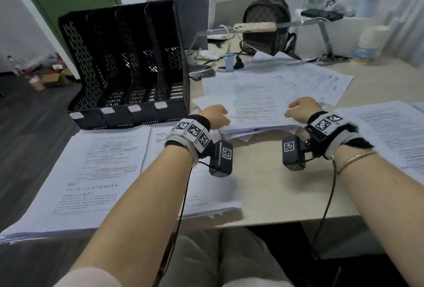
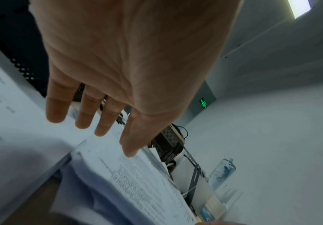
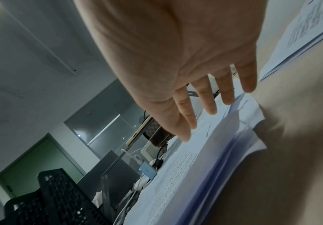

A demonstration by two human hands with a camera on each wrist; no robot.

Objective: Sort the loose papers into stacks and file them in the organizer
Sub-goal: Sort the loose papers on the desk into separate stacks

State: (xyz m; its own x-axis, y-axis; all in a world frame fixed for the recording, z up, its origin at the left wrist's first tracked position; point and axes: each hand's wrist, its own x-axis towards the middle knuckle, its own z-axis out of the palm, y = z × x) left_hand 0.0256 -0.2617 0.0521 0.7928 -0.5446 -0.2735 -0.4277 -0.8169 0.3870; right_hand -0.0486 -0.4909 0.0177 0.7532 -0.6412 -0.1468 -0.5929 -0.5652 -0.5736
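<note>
Both hands at the middle paper pile — fingers straight, nothing gripped.
Head: left hand point(image 1: 214, 114) and right hand point(image 1: 300, 108) flank the loose pile point(image 1: 257, 108); black organizer point(image 1: 128, 62) far left, sorted stacks near left point(image 1: 96, 172) and right point(image 1: 390, 130). Left wrist: fingers point(image 2: 83, 115) extended over the sheets. Right wrist: fingers point(image 3: 226, 91) extended — contact cannot be told.

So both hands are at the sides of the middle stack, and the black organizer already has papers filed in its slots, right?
Not quite. The head view shows the black organizer with all slots empty. The left hand and right hand are indeed at the sides of the middle stack.
</note>
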